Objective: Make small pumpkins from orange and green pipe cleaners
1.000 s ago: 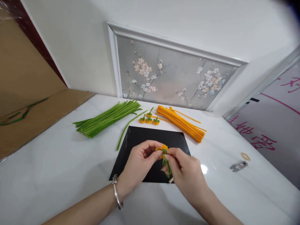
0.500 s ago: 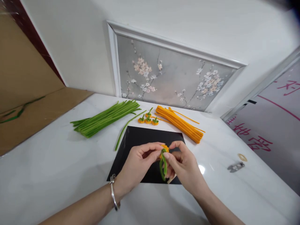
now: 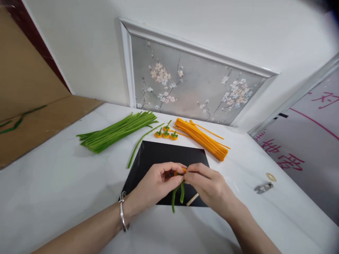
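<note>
Over the black mat (image 3: 159, 151), both hands meet at a small orange pipe-cleaner piece (image 3: 183, 171), largely covered by fingers. My left hand (image 3: 153, 181), with a silver bangle at its wrist, pinches the piece from the left. From the right, my right hand (image 3: 215, 185) is closed at the same spot, thumb and fingertips together where a green pipe cleaner (image 3: 182, 194) joins it. Two green ends dangle below the fingers. Beneath my right hand a pale wooden stick (image 3: 192, 199) shows in part on the mat.
Beyond the mat sit several finished orange pieces with green tops (image 3: 166, 134). A bundle of green pipe cleaners (image 3: 119, 132) lies left of them, orange pipe cleaners (image 3: 202, 139) right. One loose green stem (image 3: 139, 143) lies beside the mat. Small thread snips (image 3: 264, 187) rest at far right.
My right hand's fingers have closed in against the left fingertips, covering more of the orange piece. The green ends have swung left and spread apart, and the wooden stick shows more.
</note>
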Available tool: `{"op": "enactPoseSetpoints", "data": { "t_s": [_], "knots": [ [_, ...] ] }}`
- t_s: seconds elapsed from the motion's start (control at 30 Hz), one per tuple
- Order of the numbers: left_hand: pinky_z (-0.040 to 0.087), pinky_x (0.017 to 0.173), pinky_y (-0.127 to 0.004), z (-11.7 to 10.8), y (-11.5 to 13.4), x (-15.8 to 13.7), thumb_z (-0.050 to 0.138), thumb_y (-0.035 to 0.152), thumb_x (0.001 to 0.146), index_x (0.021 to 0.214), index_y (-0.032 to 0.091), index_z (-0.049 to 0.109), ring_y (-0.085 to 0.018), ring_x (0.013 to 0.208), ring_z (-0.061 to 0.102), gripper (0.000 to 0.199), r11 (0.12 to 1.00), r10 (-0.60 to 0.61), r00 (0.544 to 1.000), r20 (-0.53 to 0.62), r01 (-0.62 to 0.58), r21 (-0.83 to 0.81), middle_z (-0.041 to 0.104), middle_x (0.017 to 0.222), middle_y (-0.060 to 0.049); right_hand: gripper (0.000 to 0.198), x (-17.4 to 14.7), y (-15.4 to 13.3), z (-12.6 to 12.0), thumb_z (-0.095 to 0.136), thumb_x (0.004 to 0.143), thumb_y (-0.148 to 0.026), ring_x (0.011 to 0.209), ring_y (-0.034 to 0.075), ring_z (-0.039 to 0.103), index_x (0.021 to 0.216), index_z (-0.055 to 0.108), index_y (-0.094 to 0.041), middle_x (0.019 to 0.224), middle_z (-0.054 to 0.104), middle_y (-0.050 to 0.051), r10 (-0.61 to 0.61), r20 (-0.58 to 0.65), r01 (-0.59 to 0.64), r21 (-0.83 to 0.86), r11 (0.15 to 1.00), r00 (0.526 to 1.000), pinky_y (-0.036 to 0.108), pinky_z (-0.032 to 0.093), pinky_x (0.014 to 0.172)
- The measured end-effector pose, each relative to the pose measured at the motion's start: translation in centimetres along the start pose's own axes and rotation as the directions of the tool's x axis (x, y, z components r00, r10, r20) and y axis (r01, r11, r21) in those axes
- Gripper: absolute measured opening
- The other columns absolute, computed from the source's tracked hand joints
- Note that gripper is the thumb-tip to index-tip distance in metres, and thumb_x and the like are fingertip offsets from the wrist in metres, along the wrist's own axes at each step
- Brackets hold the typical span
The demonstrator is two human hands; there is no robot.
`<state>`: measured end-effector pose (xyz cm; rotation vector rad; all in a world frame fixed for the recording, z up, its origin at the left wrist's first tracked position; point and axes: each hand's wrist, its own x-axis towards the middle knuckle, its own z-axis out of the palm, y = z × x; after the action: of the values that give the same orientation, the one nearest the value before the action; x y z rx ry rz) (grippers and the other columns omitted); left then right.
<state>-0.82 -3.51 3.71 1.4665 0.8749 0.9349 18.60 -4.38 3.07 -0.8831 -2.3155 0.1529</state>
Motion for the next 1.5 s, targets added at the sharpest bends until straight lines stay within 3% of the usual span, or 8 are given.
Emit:
{"op": "enactPoseSetpoints", "data": {
  "t_s": [0.23,0.5,0.87,1.03,1.3,1.5],
  "knots": [
    [0.046,0.074,-0.029,0.0,-0.8,0.2,0.057,0.013,0.074,0.08,0.016,0.065,-0.017,0.082,0.06,0.01,0.998,-0.058,0.997,0.045,0.06,-0.031,0.067,0.09,-0.005,0.027,-0.2,-0.3,0.0,0.039,0.094,-0.009,0.089,0.014,0.062,0.096,0.063,-0.021,0.106,0.061,0.005,-0.024,0.14,0.029,-0.036,0.999,0.99,0.025,0.053,0.075],
    [0.039,0.061,-0.024,-0.2,-0.4,0.2,0.055,0.014,0.076,0.08,0.015,0.065,-0.011,0.065,0.049,0.011,0.995,-0.097,0.992,0.079,0.094,0.038,0.059,0.073,0.001,0.027,0.1,-0.5,0.3,0.036,0.093,-0.007,0.084,0.014,0.06,0.093,0.06,-0.02,0.1,0.06,0.006,0.025,0.111,-0.033,0.072,0.997,0.994,0.025,0.054,0.073],
    [0.047,0.065,-0.027,-0.1,-0.8,0.2,0.056,0.016,0.077,0.082,0.016,0.065,-0.014,0.067,0.057,0.01,0.994,-0.086,0.994,0.072,0.081,0.067,0.063,0.074,-0.001,0.028,-0.2,-0.5,1.0,0.034,0.089,-0.001,0.084,0.015,0.061,0.098,0.054,-0.018,0.103,0.059,0.009,0.075,0.128,-0.075,-0.009,0.997,0.989,0.029,0.055,0.073],
    [0.046,0.068,-0.026,-0.3,-0.7,0.2,0.056,0.015,0.078,0.084,0.017,0.063,-0.013,0.071,0.058,0.01,0.99,-0.138,0.987,0.086,0.139,-0.007,0.064,0.077,0.0,0.034,0.0,-0.7,1.0,0.032,0.086,0.003,0.081,0.014,0.059,0.099,0.054,-0.018,0.1,0.059,0.007,0.042,0.118,-0.039,-0.033,0.999,0.992,0.027,0.054,0.07],
    [0.048,0.075,-0.029,-0.3,-1.0,0.3,0.065,0.02,0.077,0.089,0.017,0.066,-0.016,0.082,0.062,0.012,0.992,-0.11,0.988,0.105,0.116,-0.051,0.068,0.088,-0.003,0.034,0.1,-0.6,0.7,0.031,0.085,0.003,0.079,0.015,0.058,0.099,0.054,-0.019,0.097,0.059,0.007,0.047,0.103,-0.044,-0.03,0.999,0.994,0.027,0.052,0.068],
    [0.049,0.078,-0.029,0.2,-0.9,0.2,0.066,0.02,0.077,0.088,0.016,0.065,-0.017,0.085,0.064,0.011,0.996,-0.077,0.995,0.057,0.079,-0.031,0.069,0.09,-0.004,0.021,0.2,-1.2,1.1,0.036,0.089,-0.003,0.068,0.015,0.056,0.086,0.049,-0.019,0.083,0.056,0.005,0.177,-0.004,-0.177,0.007,0.984,0.984,0.026,0.049,0.062]
  ]
}}
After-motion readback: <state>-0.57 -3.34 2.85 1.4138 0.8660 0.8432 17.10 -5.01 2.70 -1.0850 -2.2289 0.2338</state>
